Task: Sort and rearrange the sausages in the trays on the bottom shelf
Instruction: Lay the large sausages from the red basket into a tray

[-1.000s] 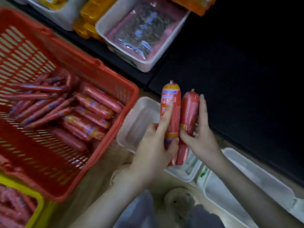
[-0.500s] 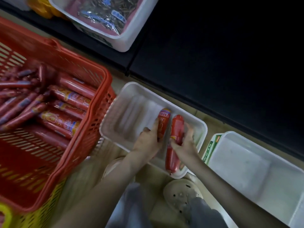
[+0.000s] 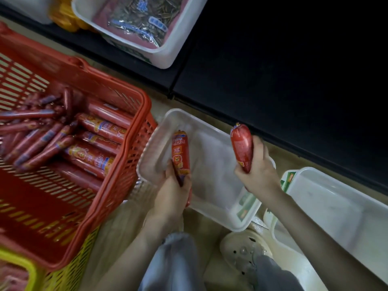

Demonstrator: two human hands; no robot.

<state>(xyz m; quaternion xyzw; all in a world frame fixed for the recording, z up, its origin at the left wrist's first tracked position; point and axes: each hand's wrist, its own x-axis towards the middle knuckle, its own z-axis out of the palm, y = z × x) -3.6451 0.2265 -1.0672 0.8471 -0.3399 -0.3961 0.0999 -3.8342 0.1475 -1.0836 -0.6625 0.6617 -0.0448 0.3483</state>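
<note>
Sausages (image 3: 92, 156) lie in a loose heap in the red basket (image 3: 117, 95) at the left. It is stacked on a yellow basket (image 3: 71, 267), close to the person, so each one is easy to reach. Just right of the red basket, a white tray (image 3: 212, 156) rests on the floor. I think it sits there, off the shelf, so it can be filled from above. The left hand (image 3: 172, 194) has its fingers curled round the low end of one sausage (image 3: 180, 154). It holds it over the left side of the tray, with the tip pointing at the far edge. I cannot tell if it touches the tray's bottom. The right hand (image 3: 260, 175) is wrapped round a second sausage (image 3: 241, 148) and holds it up over the tray's far right corner. One in each hand looks like a way to lay them side by side, all pointing the same way. Another white tray (image 3: 336, 206) waits at the right, maybe for a different kind. The black shelf (image 3: 294, 80) runs along behind both trays, and the full trays likely go back there.
</note>
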